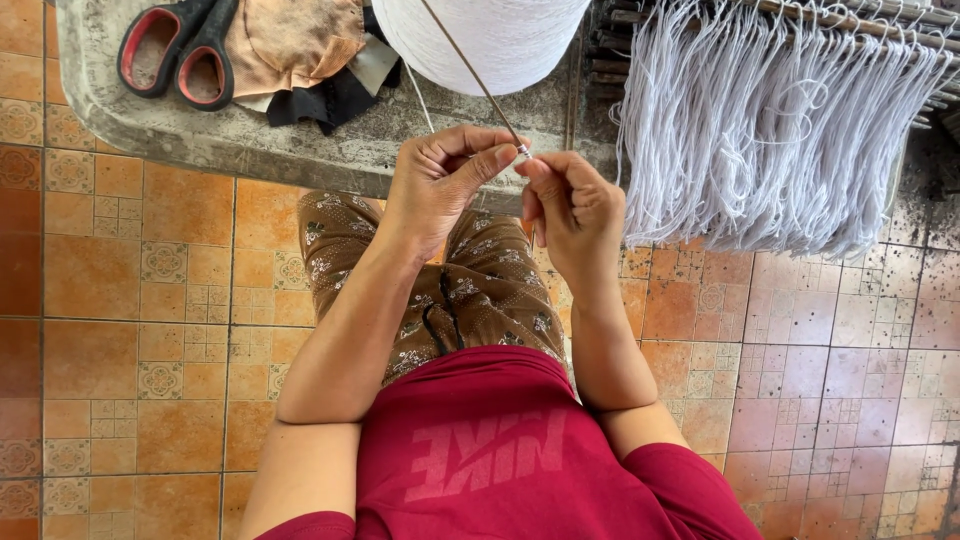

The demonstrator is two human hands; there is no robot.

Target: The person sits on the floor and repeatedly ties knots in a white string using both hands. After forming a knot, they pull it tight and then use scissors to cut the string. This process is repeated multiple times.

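My left hand [440, 180] and my right hand [575, 215] meet fingertip to fingertip in front of me, above my lap. Both pinch the near end of a thin brown stick [470, 70] that slants up and away to the left. A small pale bit of thread sits at the stick's tip between my fingers. Just beyond them stands a big cone of white yarn [490, 35] on a grey concrete ledge [250, 140]. A thin white strand [420, 100] drops from the cone toward my left hand.
Red-handled scissors [175, 55] and crumpled tan and black cloth [300, 50] lie on the ledge at the left. At the upper right a curtain of white cords [770, 130] hangs from a row of rods. Orange patterned floor tiles [130, 320] surround my knees.
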